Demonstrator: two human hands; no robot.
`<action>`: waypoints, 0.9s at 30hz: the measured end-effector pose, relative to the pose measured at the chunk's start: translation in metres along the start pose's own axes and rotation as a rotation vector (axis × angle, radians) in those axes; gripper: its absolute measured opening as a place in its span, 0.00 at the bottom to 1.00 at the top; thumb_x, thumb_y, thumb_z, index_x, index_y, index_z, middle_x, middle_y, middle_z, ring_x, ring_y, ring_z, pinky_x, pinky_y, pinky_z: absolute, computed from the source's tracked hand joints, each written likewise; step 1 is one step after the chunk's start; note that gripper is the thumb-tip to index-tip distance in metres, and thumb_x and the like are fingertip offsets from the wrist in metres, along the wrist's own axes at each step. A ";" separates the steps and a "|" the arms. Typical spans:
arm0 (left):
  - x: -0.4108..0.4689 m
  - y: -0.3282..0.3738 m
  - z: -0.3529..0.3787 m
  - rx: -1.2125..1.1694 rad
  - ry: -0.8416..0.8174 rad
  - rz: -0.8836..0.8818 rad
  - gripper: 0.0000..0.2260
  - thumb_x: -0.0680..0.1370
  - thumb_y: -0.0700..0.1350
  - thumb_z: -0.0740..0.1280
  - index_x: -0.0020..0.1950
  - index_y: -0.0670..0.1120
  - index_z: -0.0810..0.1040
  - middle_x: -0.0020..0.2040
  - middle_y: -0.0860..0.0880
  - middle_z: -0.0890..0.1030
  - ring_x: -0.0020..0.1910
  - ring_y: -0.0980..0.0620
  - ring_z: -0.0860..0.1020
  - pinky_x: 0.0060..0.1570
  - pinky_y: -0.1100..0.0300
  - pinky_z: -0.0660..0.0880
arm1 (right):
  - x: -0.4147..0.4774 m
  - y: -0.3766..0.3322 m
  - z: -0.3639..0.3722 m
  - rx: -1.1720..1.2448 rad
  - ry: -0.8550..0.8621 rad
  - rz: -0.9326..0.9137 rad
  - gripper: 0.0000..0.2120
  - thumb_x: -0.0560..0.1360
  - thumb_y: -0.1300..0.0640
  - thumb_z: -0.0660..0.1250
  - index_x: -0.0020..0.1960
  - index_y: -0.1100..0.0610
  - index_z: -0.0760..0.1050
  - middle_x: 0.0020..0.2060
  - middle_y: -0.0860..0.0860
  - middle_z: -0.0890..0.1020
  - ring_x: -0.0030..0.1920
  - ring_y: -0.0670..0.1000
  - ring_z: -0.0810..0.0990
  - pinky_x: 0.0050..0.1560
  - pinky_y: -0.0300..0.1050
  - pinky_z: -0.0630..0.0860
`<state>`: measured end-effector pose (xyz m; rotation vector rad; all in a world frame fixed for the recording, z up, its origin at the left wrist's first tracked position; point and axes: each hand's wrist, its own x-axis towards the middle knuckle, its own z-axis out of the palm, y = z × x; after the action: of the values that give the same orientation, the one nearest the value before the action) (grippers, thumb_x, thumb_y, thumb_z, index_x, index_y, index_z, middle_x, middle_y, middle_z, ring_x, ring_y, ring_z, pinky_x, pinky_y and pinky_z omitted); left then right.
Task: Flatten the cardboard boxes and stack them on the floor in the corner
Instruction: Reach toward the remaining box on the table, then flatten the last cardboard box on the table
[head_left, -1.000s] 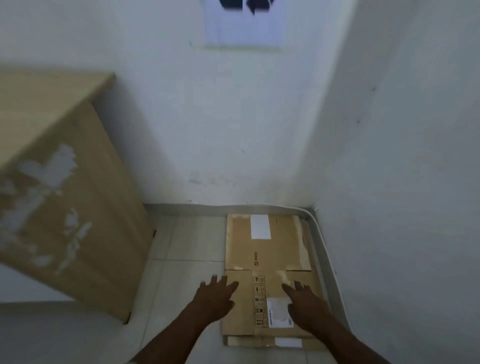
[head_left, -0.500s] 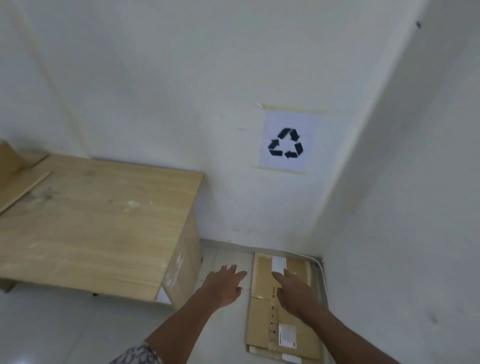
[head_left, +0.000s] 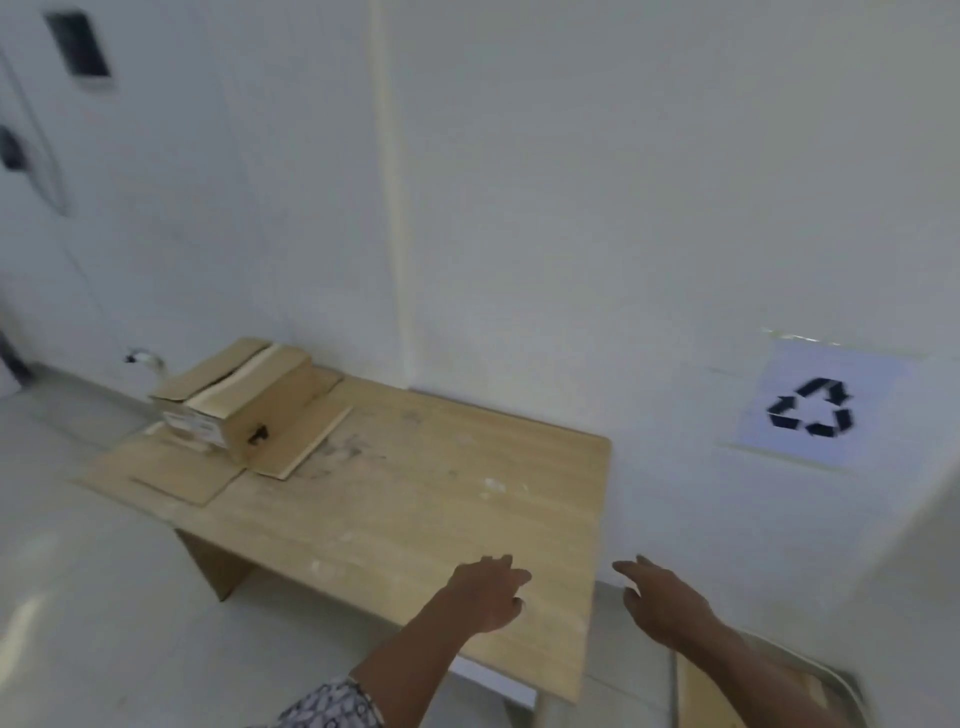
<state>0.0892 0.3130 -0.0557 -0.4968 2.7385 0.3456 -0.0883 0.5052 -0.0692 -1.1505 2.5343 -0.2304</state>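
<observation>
An unflattened brown cardboard box with a white label stands at the far left end of the wooden table. It rests on flat cardboard sheets that lie on the tabletop. A strip of the flattened stack on the floor shows at the bottom right, mostly hidden by my right forearm. My left hand hovers over the table's near right corner, fingers spread, empty. My right hand hangs just right of the table edge, open and empty.
A recycling sign is taped to the white wall above the corner. A pale pipe runs up the wall behind the table. Grey tiled floor spreads to the left of the table.
My view has swung up and left from the floor stack to the table. Both hands have lifted off the flattened cardboard and now hang empty near the table's right end.
</observation>
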 end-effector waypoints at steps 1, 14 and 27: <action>-0.009 -0.026 -0.006 -0.009 0.008 -0.018 0.19 0.83 0.50 0.58 0.74 0.49 0.65 0.73 0.41 0.66 0.71 0.38 0.66 0.65 0.42 0.70 | 0.012 -0.023 0.003 0.011 0.013 -0.014 0.22 0.82 0.53 0.54 0.76 0.46 0.61 0.78 0.52 0.58 0.76 0.52 0.62 0.70 0.49 0.64; -0.047 -0.289 -0.053 -0.046 0.066 -0.239 0.21 0.83 0.49 0.57 0.77 0.50 0.63 0.78 0.43 0.60 0.75 0.42 0.63 0.69 0.44 0.66 | 0.163 -0.255 0.036 0.039 -0.015 -0.232 0.20 0.82 0.53 0.56 0.74 0.43 0.65 0.76 0.47 0.65 0.76 0.47 0.60 0.68 0.46 0.65; -0.007 -0.545 -0.149 0.024 0.068 -0.401 0.19 0.83 0.48 0.57 0.74 0.50 0.67 0.71 0.45 0.71 0.68 0.45 0.72 0.63 0.47 0.72 | 0.369 -0.437 0.041 0.105 -0.149 -0.329 0.20 0.81 0.53 0.55 0.73 0.46 0.68 0.72 0.45 0.70 0.72 0.49 0.68 0.69 0.48 0.68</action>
<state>0.2592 -0.2245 -0.0127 -1.0429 2.6174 0.1952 0.0063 -0.0604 -0.0719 -1.4783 2.1695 -0.3409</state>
